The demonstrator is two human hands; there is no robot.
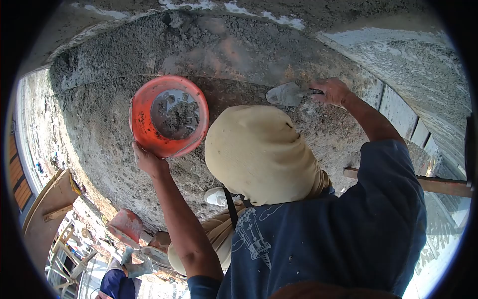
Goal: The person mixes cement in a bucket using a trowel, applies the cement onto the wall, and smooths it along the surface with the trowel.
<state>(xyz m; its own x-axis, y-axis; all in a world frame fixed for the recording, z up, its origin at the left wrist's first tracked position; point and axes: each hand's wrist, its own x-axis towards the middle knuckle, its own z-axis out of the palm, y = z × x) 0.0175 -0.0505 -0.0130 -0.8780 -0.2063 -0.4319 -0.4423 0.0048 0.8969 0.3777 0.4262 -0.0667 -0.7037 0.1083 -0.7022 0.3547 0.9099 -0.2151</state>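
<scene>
mix, grey and wet, is sitting inside an orange bucket, whose mouth is facing the camera. the left hand is gripping the bucket by its near edge, probably steadying it, though some fingers are hiding behind the rim. the right hand is closing around the handle of a trowel, leaving the blade reaching flat over the rough surface, well apart from the bucket. a beige-clad bulk, seemingly a bent knee, is rising between the hands and limiting the room there. a wooden bar is jutting in beside the right sleeve. a second, reddish bucket is lying low on the left, and another person is showing just below it, partly cut off.
</scene>
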